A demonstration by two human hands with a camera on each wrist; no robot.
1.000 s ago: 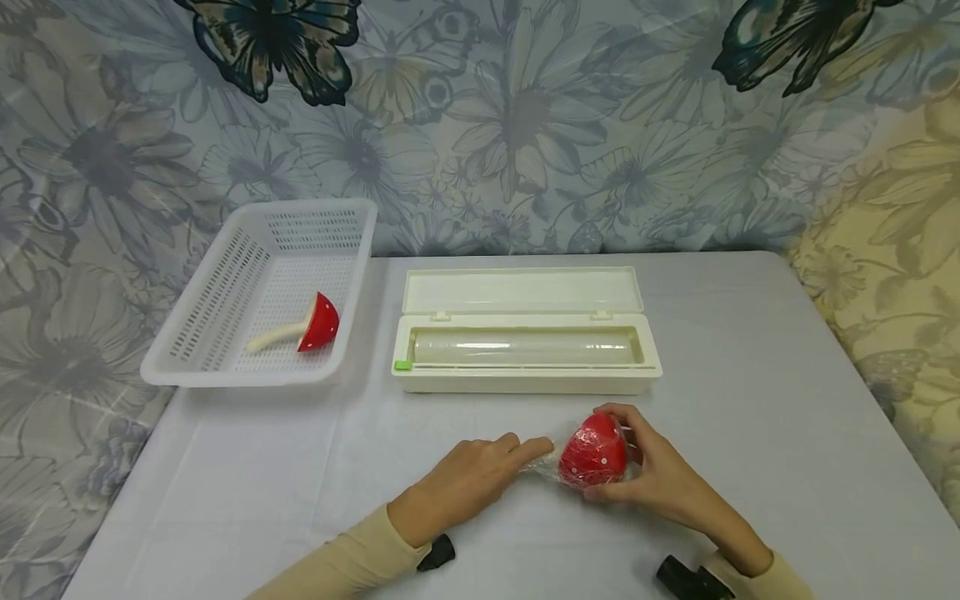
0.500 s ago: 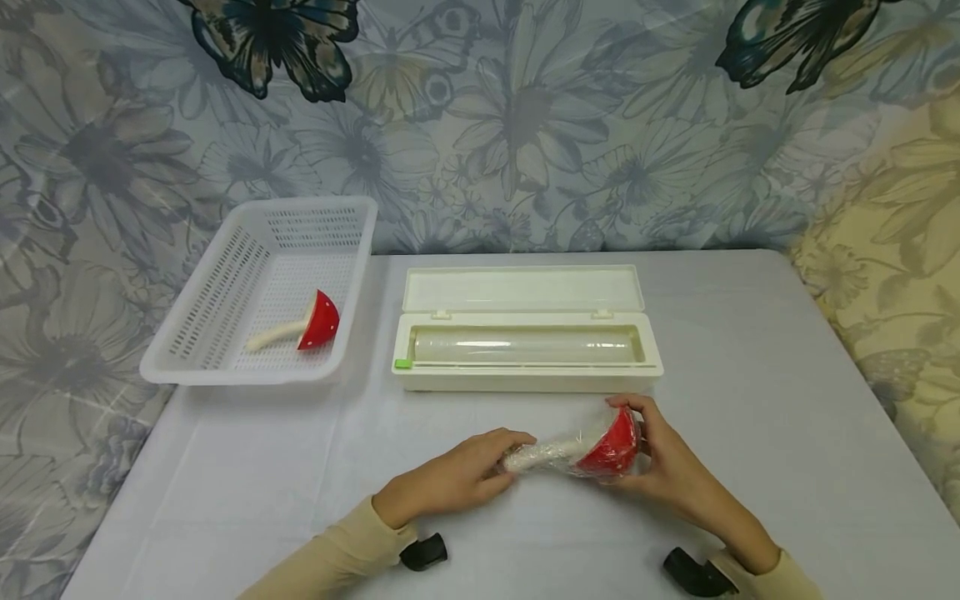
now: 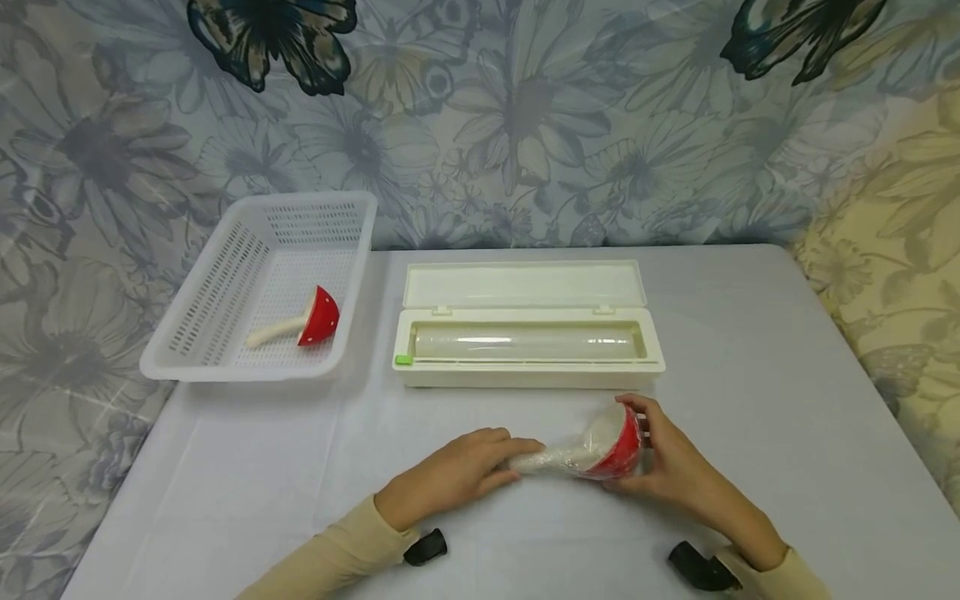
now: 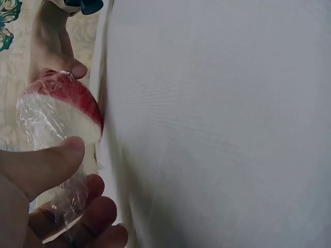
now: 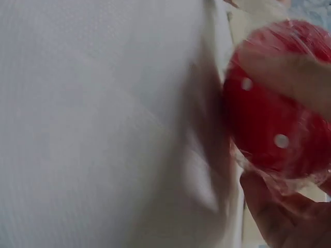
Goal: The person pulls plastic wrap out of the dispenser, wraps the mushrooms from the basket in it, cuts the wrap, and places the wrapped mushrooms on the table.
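A toy mushroom (image 3: 621, 450) with a red, white-dotted cap and a pale stem is wrapped in clear plastic film (image 4: 44, 121). It lies sideways between both hands, just above or on the table. My left hand (image 3: 461, 468) grips the wrapped stem at its end, thumb on one side and fingers curled on the other. My right hand (image 3: 667, 458) holds the cap from the right, thumb and fingers spread around its red dome (image 5: 282, 113). Behind them stands a cream cling film dispenser (image 3: 528, 379), its lid raised and a film roll (image 3: 525, 342) inside.
A white perforated basket (image 3: 243, 373) stands at the back left, with an unwrapped red-capped mushroom (image 3: 318, 317) lying in it. The table (image 3: 750, 358) has a white cloth. Flower-patterned fabric (image 3: 525, 125) hangs behind the table.
The wrapped mushroom has turned from cap facing the camera to lying sideways, its stem now visible. My left hand has shifted from the film end to the stem; the right has moved slightly right.
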